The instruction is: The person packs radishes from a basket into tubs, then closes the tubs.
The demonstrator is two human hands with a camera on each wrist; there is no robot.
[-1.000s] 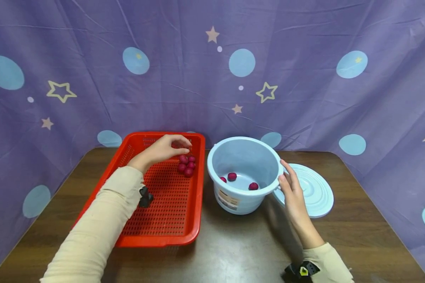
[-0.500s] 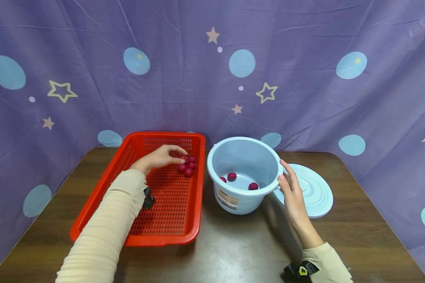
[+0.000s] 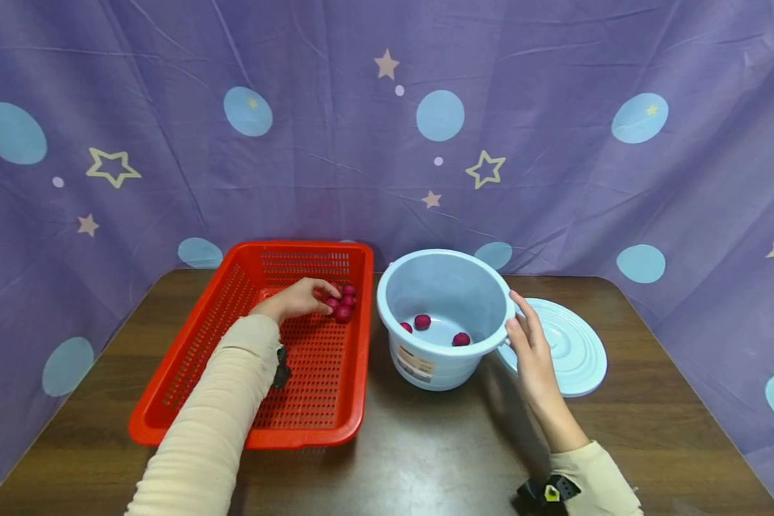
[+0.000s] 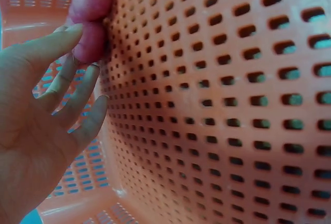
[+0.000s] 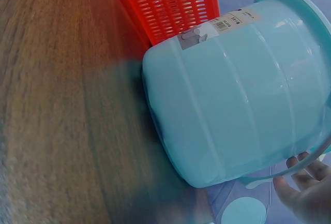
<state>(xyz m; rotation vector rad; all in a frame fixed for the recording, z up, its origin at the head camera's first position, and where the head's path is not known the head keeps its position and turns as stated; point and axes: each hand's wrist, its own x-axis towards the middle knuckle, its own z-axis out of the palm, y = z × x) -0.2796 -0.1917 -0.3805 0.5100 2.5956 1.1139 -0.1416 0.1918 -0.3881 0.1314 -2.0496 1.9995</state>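
Both hands are occupied. By the right hand (image 3: 537, 355), the bucket (image 3: 454, 369) is gripped at the right of its rim, thumb and fingers bent about the handle (image 5: 319, 151). By the left hand (image 3: 299, 299), a bulb (image 4: 89, 43) is touched: the thumb is laid on its side and the lower fingers are loosely spread, but whether a pinch is complete cannot be told, the index fingertip being hidden.

Taking up one bulb seems to be the step in hand. It is best done with thumb and fingertips set opposite each other round the widest part, as smooth skin may slip; if the neighbours are pushed, they could be rolled apart. The bucket should be held steady without being tipped.

Toward the left edge of the table (image 3: 658, 401), the basket (image 3: 316, 387) is set, its near rim crossed by the left sleeve (image 3: 206, 423). The touched bulb is found near the basket's far right corner, in a cluster (image 3: 342, 314) of which four are made out. In the bucket, three other bulbs (image 3: 461, 339) are scattered, one partly hidden by the near wall. The lid (image 3: 570, 351) is laid toward the table's far right corner. Beyond the far edge, a curtain (image 3: 542, 201) is hung.
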